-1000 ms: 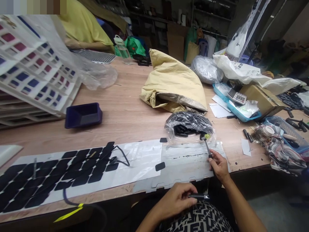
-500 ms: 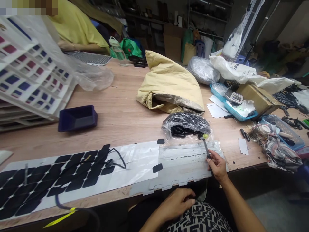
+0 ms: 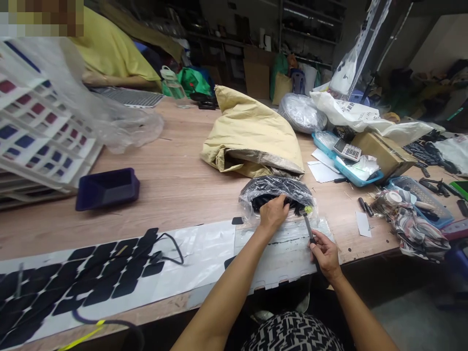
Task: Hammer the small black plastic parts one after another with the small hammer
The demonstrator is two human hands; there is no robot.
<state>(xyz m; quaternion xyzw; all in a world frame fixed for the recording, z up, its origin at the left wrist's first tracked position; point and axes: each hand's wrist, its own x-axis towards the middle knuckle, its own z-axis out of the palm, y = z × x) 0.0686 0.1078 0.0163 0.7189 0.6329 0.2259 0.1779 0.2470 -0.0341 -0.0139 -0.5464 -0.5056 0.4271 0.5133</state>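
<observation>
My left hand [image 3: 273, 213] reaches into the mouth of a clear plastic bag [image 3: 248, 204] of black parts [image 3: 261, 201]. Its fingers are curled among the parts; what they grip is hidden. In my right hand [image 3: 327, 253] is a small hammer [image 3: 307, 225] with a metal shaft, a dark handle and a yellow-green end on its head. The head rests close to the bag's right front corner. Under both forearms lies a pale grey plate or sheet [image 3: 281, 256] at the table edge.
A black-patterned white sheet [image 3: 204, 239] with a dark cable lies left. Behind are a purple tray [image 3: 107, 190], a white crate [image 3: 47, 131] and a yellow sack [image 3: 252, 131]. Blue baskets [image 3: 360, 178], a calculator [image 3: 347, 149] and cloth stand right. A person in yellow [image 3: 117, 48] sits opposite.
My left hand has moved from my lap, forward and up, into the plastic bag. My right hand still holds the hammer in nearly the same place. The view has shifted slightly.
</observation>
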